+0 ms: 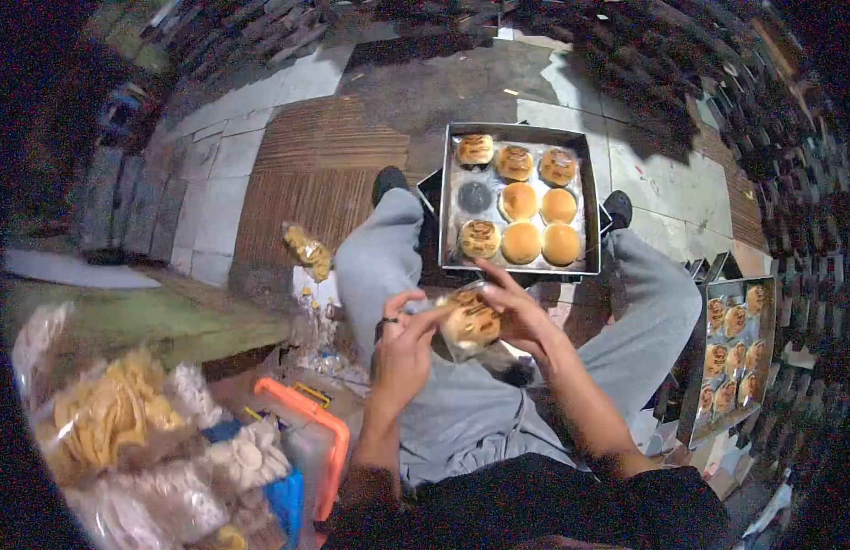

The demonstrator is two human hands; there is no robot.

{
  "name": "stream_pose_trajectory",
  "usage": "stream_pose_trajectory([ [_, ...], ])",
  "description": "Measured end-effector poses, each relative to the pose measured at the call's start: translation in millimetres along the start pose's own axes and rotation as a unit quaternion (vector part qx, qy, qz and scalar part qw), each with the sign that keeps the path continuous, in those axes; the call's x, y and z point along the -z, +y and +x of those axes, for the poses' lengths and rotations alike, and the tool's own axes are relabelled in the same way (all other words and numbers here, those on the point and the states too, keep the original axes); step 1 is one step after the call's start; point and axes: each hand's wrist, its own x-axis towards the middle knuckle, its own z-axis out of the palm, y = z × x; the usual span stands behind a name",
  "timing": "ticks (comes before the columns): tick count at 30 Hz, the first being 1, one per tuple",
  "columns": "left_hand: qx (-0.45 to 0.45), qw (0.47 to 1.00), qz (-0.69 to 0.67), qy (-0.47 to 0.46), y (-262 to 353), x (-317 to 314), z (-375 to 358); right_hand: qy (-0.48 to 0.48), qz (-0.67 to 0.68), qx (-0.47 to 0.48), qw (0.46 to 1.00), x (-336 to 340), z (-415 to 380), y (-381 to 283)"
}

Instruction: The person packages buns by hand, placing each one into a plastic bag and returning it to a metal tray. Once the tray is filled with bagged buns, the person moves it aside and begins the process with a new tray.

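Note:
A round bun (471, 323) with dark printing over it, in a clear plastic wrapper, is held above my lap. My left hand (408, 344) grips it from the left, fingers bent and a ring on one of them. On the other side my right hand (521, 316) closes on the wrapper's upper right edge. Just beyond the hands stands a square metal tray (590, 220) with rows of buns. Some, like the printed bun (480, 240), carry dark marks; others, like the plain bun (560, 244), show bare golden tops. A dark round spot (476, 197) lies in the left column.
To my right is a second tray (715, 423) of printed buns. At my left stand an orange-rimmed plastic box (329, 431), bags of yellowish food (122, 403) and a green surface (168, 316). Another small bag (307, 249) lies near my left knee. Both legs flank the nearer tray.

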Motion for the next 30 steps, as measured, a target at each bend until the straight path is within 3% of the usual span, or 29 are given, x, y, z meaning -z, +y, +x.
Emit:
stream_pose_trajectory([
  [3, 0.036, 0.999, 0.02, -0.001, 11, -14, 50, 0.08, -0.081, 0.024, 0.993, 54, 51, -1],
  [4, 0.005, 0.998, -0.002, 0.058, 9, -18, 64, 0.116, -0.125, 0.087, 0.982, 71, 77, -4],
  [5, -0.022, 0.993, -0.024, 0.115, 7, -23, 74, 0.163, -0.204, 0.073, 0.963, 81, 101, -22],
  [6, -0.065, 0.994, -0.029, 0.085, 1, -33, 80, 0.193, -0.229, 0.119, 0.947, 100, 133, -28],
  [9, -0.072, 0.994, -0.081, -0.001, -16, -92, 69, 0.361, -0.461, 0.161, 0.795, 120, 173, -51],
  [10, -0.075, 0.994, -0.084, -0.003, -28, -109, 58, 0.364, -0.46, 0.162, 0.793, 115, 163, -59],
  [12, 0.026, 0.992, 0.056, -0.111, -46, -130, 39, 0.257, -0.602, 0.077, 0.752, 94, 109, -61],
  [13, 0.024, 0.992, 0.051, -0.115, -46, -129, 43, 0.251, -0.65, 0.068, 0.714, 97, 83, -37],
  [14, 0.017, 0.991, 0.043, -0.124, -42, -126, 46, 0.174, -0.677, 0.119, 0.705, 103, 57, -13],
  [15, 0.009, 0.991, 0.035, -0.131, -35, -123, 49, 0.147, -0.719, -0.005, 0.68, 94, 22, 5],
  [16, 0.097, 0.972, -0.078, -0.197, -28, -118, 59, 0.068, -0.783, -0.105, 0.609, 86, -8, 21],
  [17, 0.097, 0.971, -0.08, -0.201, -24, -116, 64, 0.063, -0.784, 0.008, 0.618, 103, -35, 62],
  [18, 0.054, 0.968, -0.068, -0.235, -19, -114, 65, 0.043, -0.806, 0.055, 0.587, 100, -52, 78],
  [19, 0.008, 0.962, -0.053, -0.267, -14, -113, 64, 0.048, -0.804, 0.056, 0.59, 87, -56, 74],
  [20, -0.105, 0.972, -0.03, -0.209, -8, -110, 56, 0.098, -0.796, 0.111, 0.587, 64, -59, 60],
  [21, -0.109, 0.972, -0.025, -0.209, -5, -109, 48, 0.146, -0.785, 0.164, 0.58, 50, -62, 51],
  [22, -0.015, 0.954, -0.064, -0.293, -3, -109, 39, 0.166, -0.746, 0.127, 0.632, 49, -68, 50],
  [23, 0.077, 0.92, -0.099, -0.372, -1, -109, 31, 0.169, -0.742, 0.134, 0.634, 51, -74, 50],
  [25, 0.103, 0.923, -0.057, -0.367, 2, -107, 18, 0.112, -0.658, 0.17, 0.725, 62, -83, 55],
  [27, 0.13, 0.924, -0.017, -0.36, 3, -113, 5, 0.067, -0.67, 0.147, 0.724, 80, -86, 52],
  [29, -0.061, 0.979, -0.092, -0.172, 1, -122, -5, 0.079, -0.668, 0.237, 0.701, 75, -85, 9],
  [30, -0.084, 0.958, -0.053, -0.268, -3, -112, 4, 0.078, -0.639, 0.257, 0.721, 57, -90, -23],
])
